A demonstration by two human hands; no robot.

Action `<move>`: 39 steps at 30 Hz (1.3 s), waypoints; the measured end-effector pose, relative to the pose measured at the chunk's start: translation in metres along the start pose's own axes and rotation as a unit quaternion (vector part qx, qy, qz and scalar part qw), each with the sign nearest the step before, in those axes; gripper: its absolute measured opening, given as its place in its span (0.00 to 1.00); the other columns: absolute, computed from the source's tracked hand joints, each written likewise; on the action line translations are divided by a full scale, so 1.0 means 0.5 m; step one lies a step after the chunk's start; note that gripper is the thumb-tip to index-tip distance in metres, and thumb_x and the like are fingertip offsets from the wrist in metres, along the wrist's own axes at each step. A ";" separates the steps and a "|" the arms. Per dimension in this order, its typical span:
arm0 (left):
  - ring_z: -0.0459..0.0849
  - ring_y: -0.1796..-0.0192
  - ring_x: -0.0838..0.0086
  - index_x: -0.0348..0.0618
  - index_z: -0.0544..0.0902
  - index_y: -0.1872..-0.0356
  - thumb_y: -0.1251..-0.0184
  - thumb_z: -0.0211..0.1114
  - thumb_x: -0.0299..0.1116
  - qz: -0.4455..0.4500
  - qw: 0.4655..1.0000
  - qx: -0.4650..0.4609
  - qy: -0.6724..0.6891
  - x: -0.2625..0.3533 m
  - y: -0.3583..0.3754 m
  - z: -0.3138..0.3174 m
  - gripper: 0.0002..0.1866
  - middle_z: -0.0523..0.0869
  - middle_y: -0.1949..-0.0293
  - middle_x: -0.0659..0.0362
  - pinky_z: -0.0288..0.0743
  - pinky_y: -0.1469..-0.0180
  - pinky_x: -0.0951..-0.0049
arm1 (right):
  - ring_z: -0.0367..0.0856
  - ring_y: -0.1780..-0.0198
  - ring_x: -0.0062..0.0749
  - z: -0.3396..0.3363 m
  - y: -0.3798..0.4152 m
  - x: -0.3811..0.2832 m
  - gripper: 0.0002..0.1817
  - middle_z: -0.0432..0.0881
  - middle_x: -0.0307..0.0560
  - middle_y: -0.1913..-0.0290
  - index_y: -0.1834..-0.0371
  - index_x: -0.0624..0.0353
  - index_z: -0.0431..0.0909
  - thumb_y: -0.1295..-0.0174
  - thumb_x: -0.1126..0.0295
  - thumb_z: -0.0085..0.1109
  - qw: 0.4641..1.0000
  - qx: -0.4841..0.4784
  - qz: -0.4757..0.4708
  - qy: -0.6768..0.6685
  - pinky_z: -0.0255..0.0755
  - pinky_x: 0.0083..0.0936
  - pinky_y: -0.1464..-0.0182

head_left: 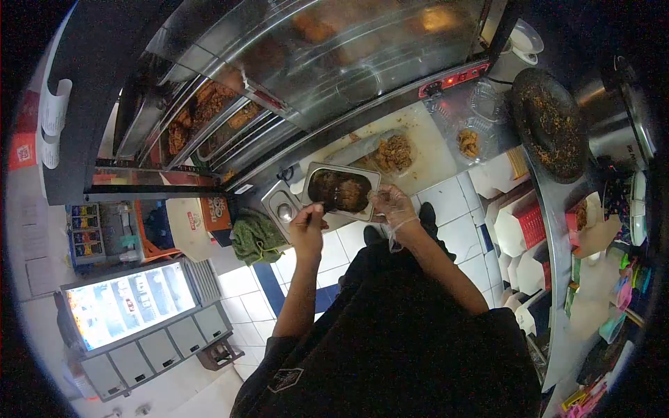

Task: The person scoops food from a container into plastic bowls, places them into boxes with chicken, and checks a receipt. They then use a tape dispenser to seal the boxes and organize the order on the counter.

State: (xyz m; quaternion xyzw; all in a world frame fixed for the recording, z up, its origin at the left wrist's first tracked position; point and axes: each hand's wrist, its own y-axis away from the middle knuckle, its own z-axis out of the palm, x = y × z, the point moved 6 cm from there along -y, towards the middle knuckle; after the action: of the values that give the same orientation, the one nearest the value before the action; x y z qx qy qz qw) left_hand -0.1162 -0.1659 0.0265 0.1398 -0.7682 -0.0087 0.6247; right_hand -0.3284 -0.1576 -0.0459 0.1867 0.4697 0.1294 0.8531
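A rectangular metal pan (311, 174) with dark brown, sauce-like contents is in front of me at the counter's edge. My right hand (395, 209), in a clear plastic glove, is closed on the pan's right rim. My left hand (309, 226) is bare, its fingers curled at the near left corner of the pan. What those fingers pinch is too small to make out. Left of the pan lies a metal lid (274, 198) with a round knob. Just beyond the pan, chopped fried food (394, 153) lies on a white cutting board (432, 143) beside a broad, cleaver-like blade (359, 148).
A glass-fronted warmer (293, 76) with fried pieces stands behind the board. Clear plastic tubs (488, 101) and a dark stone mortar (550, 125) are at right. Food boxes (519, 226) fill a shelf below. A green cloth (256, 235) hangs at left.
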 end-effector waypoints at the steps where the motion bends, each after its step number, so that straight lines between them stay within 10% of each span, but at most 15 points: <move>1: 0.78 0.77 0.78 0.36 0.84 0.62 0.32 0.63 0.33 0.064 0.998 -0.010 -0.001 0.004 0.005 0.016 0.10 0.83 0.72 0.60 0.71 0.75 0.75 | 0.78 0.59 0.25 0.012 0.011 -0.009 0.11 0.77 0.37 0.61 0.53 0.55 0.73 0.36 0.71 0.61 0.999 0.006 0.021 -0.043 0.82 0.30 0.61; 8: 0.80 0.75 0.72 0.37 0.84 0.64 0.36 0.64 0.28 0.150 0.961 -0.020 -0.232 0.064 0.063 0.079 0.06 0.83 0.73 0.53 0.71 0.72 0.73 | 0.79 0.59 0.25 0.003 -0.002 0.008 0.10 0.77 0.37 0.61 0.53 0.57 0.72 0.36 0.74 0.58 0.998 -0.024 -0.059 -0.028 0.82 0.33 0.60; 28: 0.79 0.75 0.72 0.36 0.84 0.64 0.37 0.64 0.28 0.184 0.954 -0.020 -0.237 0.042 0.068 0.068 0.06 0.82 0.74 0.54 0.72 0.72 0.73 | 0.81 0.62 0.26 0.019 0.011 0.007 0.12 0.78 0.39 0.59 0.51 0.58 0.72 0.36 0.70 0.60 0.998 -0.036 -0.008 -0.054 0.81 0.29 0.62; 39: 0.71 0.77 0.83 0.35 0.84 0.64 0.33 0.64 0.36 -0.062 0.997 -0.019 0.042 -0.012 0.013 0.042 0.12 0.77 0.78 0.64 0.66 0.73 0.79 | 0.80 0.63 0.26 0.020 0.010 0.007 0.13 0.76 0.37 0.62 0.52 0.55 0.73 0.37 0.72 0.62 0.995 -0.044 -0.043 -0.074 0.81 0.28 0.63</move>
State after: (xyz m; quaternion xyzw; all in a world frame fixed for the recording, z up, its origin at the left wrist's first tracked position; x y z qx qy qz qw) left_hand -0.1367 -0.1617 0.0173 0.1760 -0.7307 -0.0561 0.6572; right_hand -0.3182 -0.1538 -0.0417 0.1380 0.4066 0.0994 0.8977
